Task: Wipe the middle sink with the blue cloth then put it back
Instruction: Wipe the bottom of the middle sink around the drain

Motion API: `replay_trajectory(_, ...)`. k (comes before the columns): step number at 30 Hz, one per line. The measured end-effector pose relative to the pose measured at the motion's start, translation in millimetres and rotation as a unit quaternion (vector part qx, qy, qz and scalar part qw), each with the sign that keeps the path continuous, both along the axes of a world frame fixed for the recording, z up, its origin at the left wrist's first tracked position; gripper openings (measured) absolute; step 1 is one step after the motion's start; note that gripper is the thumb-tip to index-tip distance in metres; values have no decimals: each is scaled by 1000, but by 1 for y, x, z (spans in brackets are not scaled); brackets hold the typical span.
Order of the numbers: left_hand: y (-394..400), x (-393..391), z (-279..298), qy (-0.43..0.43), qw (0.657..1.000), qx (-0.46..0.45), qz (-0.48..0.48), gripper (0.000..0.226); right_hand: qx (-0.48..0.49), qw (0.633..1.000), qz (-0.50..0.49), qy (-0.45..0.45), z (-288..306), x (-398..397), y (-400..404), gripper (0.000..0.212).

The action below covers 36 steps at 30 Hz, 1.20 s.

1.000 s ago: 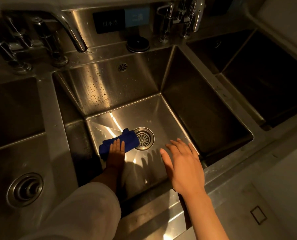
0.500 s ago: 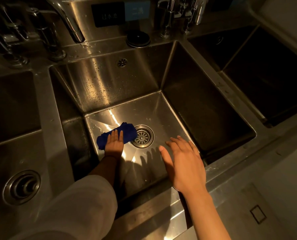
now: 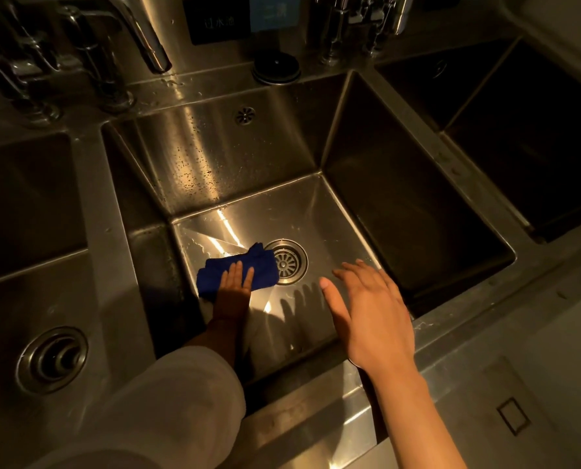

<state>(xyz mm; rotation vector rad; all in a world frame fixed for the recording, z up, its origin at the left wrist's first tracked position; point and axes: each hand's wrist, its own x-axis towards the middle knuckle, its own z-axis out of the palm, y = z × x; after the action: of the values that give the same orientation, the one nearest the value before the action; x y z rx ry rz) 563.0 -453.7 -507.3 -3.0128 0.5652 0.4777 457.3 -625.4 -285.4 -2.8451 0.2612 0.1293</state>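
Wiping step in hand; return of cloth not yet begun.
Right hand [image 3: 370,309] hovered spread above the middle sink [image 3: 316,211], holding nothing. Left hand [image 3: 236,282] pressed flat-fingered on the blue cloth [image 3: 238,269], just left of the drain [image 3: 285,262]. Next, likely: sweep the unwiped floor and walls.

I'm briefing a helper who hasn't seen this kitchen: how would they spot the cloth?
Find the middle sink of three steel basins. On its floor, just left of the round drain, the left hand presses a blue cloth, the only coloured thing there.
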Motion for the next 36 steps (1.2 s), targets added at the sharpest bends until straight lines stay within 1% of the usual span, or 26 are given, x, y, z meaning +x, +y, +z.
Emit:
replay_trajectory(2,-2,-2,0,22,1000,-11,11,57,-7,1000,5,8,0,0,-1,54)
replay_trajectory(4,-3,-2,1,-6,1000,18,9,59,-7,1000,6,9,0,0,-2,51)
replay_trajectory(6,-2,-1,2,9,999,29,13,58,-7,1000,6,7,0,0,-2,52)
replay_trajectory(7,0,-1,-5,-5,999,33,4,58,-7,1000,6,6,0,0,-1,52)
replay_trajectory(8,-2,0,-4,-5,1000,10,11,60,-8,1000,6,6,0,0,-1,52)
replay_trajectory(9,-2,1,-5,8,1000,15,2,63,-8,1000,7,7,0,0,0,53)
replay_trajectory(10,-2,0,-7,-10,1000,16,-1,66,-8,1000,8,9,0,0,0,53)
replay_trajectory(12,-3,2,-12,-17,999,-36,5,68,-8,1000,9,11,0,0,-1,53)
replay_trajectory(15,-5,6,-2,9,1000,-4,17,66,-9,1000,12,12,0,0,0,51)
replay_trajectory(17,-1,15,-16,21,998,24,47,64,-8,1000,11,8,0,0,-1,51)
replay_trajectory(19,-1,28,-17,66,994,54,64,63,-8,1000,8,4,-1,0,-1,51)
replay_trajectory(23,1,45,-19,67,994,53,63,63,-3,1000,1,-8,-2,0,-1,51)
replay_trajectory(25,1,44,-22,67,994,47,75,64,-4,1000,-1,-13,-2,-1,-1,51)
replay_trajectory(36,4,34,-27,72,993,57,74,65,-8,1000,-9,-15,-2,-2,1,53)
